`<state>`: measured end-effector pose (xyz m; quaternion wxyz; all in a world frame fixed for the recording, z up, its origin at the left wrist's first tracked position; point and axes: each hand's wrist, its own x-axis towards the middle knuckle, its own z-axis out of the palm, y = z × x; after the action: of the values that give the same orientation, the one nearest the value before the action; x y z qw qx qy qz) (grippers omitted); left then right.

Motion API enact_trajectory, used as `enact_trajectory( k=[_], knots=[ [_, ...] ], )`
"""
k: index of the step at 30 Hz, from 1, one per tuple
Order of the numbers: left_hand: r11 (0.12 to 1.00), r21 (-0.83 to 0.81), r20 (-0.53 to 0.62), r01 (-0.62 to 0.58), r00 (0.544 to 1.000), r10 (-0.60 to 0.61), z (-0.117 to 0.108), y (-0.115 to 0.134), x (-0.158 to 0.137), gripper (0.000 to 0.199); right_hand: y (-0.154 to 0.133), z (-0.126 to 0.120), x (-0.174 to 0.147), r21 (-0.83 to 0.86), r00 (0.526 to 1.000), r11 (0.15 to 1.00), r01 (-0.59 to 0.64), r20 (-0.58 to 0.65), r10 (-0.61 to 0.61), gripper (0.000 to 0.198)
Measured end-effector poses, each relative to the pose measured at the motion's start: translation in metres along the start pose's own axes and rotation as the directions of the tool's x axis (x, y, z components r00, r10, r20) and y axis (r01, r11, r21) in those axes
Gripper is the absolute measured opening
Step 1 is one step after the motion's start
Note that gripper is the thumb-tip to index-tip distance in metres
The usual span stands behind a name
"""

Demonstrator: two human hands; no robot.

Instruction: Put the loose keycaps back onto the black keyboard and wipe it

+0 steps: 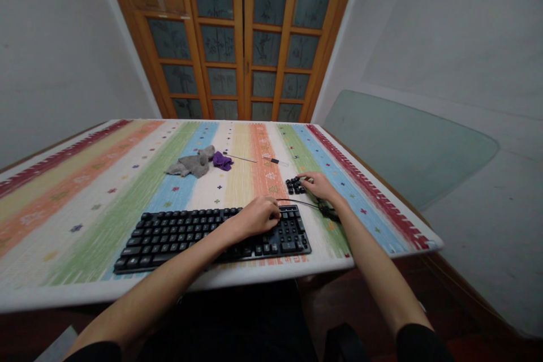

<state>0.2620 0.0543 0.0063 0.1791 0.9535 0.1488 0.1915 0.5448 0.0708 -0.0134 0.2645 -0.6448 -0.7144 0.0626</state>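
A black keyboard (182, 237) lies along the near edge of the table. Over its right part rests my left hand (262, 217), fingers curled together near the number pad; what they hold, if anything, is hidden. Around there some key positions look lower, as if without caps. Beyond the keyboard's right end is a small cluster of black keycaps (292, 187). My right hand (317, 184) reaches over this cluster, thumb and fingers pinched on what looks like a keycap at its right side. A black cable (328, 212) lies bundled under my right wrist.
Farther back on the striped tablecloth (102, 203) lie a crumpled grey cloth (193, 164), a purple cloth (223, 161), a thin rod (241, 158) and a small black-and-clear item (275, 161). A glass panel (407, 141) leans at the right wall.
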Motion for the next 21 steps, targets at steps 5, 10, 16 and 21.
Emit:
enact_trajectory(
  k=[5, 10, 16, 21],
  knots=[
    [0.999, 0.033, 0.023, -0.003, 1.000, 0.003, -0.003, 0.003, 0.003, 0.014, 0.001, 0.001, 0.000, 0.002, 1.000, 1.000, 0.005, -0.003, -0.005, 0.023],
    [0.996, 0.089, 0.073, -0.010, 0.997, 0.003, -0.008, 0.007, 0.005, 0.017, 0.001, -0.002, 0.000, -0.004, 1.000, 1.000, 0.021, -0.006, -0.021, 0.023],
    [0.975, 0.217, 0.177, -0.047, 0.984, 0.007, -0.012, 0.012, 0.009, 0.019, 0.002, -0.005, 0.000, -0.017, 0.999, 0.999, 0.044, -0.007, -0.045, 0.020],
    [0.969, 0.240, 0.196, -0.055, 0.981, 0.007, -0.015, 0.014, 0.010, 0.017, 0.002, -0.009, -0.002, -0.022, 0.998, 0.998, 0.062, 0.028, -0.061, 0.017]
  ],
)
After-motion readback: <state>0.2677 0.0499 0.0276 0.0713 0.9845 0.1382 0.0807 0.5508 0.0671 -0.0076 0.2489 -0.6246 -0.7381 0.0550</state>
